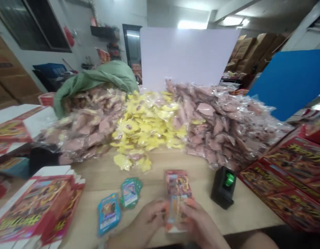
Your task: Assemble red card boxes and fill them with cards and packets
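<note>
Near the table's front edge, a small stack of red and orange illustrated packs point(178, 188) lies between my hands. My left hand point(154, 212) has its fingers closed at the left side of the stack, on its lower part. From the right, my right hand point(197, 214) grips the same lower part, thumb on top. Motion blur hides the fingertips. Left of my hands are a pile of blue-bordered cards point(108, 213) and a fanned pile of green-bordered cards point(130, 193). A black tape dispenser with a green roll point(223, 187) stands to the right.
Heaps of plastic-wrapped pink pieces point(214, 128) and yellow pieces point(149, 121) cover the table's back. Behind the left heap is a green sack point(105, 76). Red printed boxes stand at left point(35, 207) and right point(292, 176). A white panel point(188, 57) rises behind.
</note>
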`<state>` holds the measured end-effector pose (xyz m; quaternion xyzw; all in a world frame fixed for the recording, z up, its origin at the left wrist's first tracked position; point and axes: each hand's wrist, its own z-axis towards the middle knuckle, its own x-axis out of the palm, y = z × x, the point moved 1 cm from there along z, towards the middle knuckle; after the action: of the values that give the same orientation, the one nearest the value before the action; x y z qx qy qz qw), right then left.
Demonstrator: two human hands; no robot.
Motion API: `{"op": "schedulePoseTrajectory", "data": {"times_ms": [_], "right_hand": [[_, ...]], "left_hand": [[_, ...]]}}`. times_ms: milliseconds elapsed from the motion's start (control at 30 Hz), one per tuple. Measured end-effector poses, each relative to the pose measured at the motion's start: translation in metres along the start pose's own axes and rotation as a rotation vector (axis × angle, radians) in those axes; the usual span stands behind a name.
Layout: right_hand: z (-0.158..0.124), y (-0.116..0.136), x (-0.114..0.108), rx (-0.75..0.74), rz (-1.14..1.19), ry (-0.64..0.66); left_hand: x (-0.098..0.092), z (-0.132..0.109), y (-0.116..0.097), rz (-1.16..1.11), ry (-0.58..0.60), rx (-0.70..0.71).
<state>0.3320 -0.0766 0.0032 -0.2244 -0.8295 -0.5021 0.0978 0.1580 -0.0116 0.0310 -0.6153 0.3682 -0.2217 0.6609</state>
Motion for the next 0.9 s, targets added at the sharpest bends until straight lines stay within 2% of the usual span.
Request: {"op": "schedulePoseTrajectory", "data": {"times_ms": [67, 133, 167, 233, 267, 333, 433, 500, 567, 600, 667, 733, 800, 833, 900], "right_hand": [[-0.004, 0.021, -0.047, -0.211, -0.245, -0.294], [0.005, 0.04, -0.075, -0.406, -0.629, -0.518], [0.013, 0.046, -0.082, -0.436, -0.813, -0.561], [0.031, 0.051, -0.085, -0.383, -1.06, -0.541], [0.04, 0.051, -0.085, -0.343, -1.113, -0.518], [0.05, 0.048, -0.087, -0.299, -1.109, -0.462], [0.054, 0.049, -0.106, -0.261, -0.979, -0.377], [0.053, 0.055, -0.117, -0.253, -0.675, -0.417], [0.057, 0.061, -0.105, -0.269, -0.334, -0.465], [0.062, 0.062, -0.087, -0.266, -0.201, -0.445], [0.083, 0.062, -0.03, -0.221, -0.045, -0.303], [0.114, 0.06, 0.038, -0.119, 0.09, -0.126], [0.145, 0.062, 0.091, -0.102, 0.116, -0.122], [0.157, 0.063, 0.107, -0.115, 0.106, -0.152], [0.169, 0.061, 0.118, -0.146, 0.069, -0.227]], "left_hand": [[0.001, 0.037, -0.017, 0.349, 0.248, 0.205], [0.008, 0.078, -0.018, 0.621, 0.445, 0.439], [0.015, 0.096, -0.013, 0.715, 0.568, 0.537], [0.034, 0.127, 0.003, 0.846, 0.765, 0.656], [0.043, 0.137, 0.012, 0.898, 0.818, 0.69], [0.058, 0.145, 0.022, 0.977, 0.823, 0.73], [0.057, 0.127, 0.012, 1.018, 0.684, 0.717], [0.04, 0.098, -0.008, 1.009, 0.487, 0.628], [0.009, 0.061, -0.029, 0.913, 0.246, 0.452], [-0.009, 0.041, -0.036, 0.796, 0.131, 0.343], [-0.047, 0.003, -0.037, 0.442, -0.102, 0.116], [-0.082, -0.031, -0.024, 0.06, -0.299, -0.06], [-0.108, -0.061, -0.003, -0.255, -0.453, -0.179], [-0.118, -0.075, 0.007, -0.389, -0.52, -0.22], [-0.134, -0.096, 0.022, -0.625, -0.66, -0.271]]}}
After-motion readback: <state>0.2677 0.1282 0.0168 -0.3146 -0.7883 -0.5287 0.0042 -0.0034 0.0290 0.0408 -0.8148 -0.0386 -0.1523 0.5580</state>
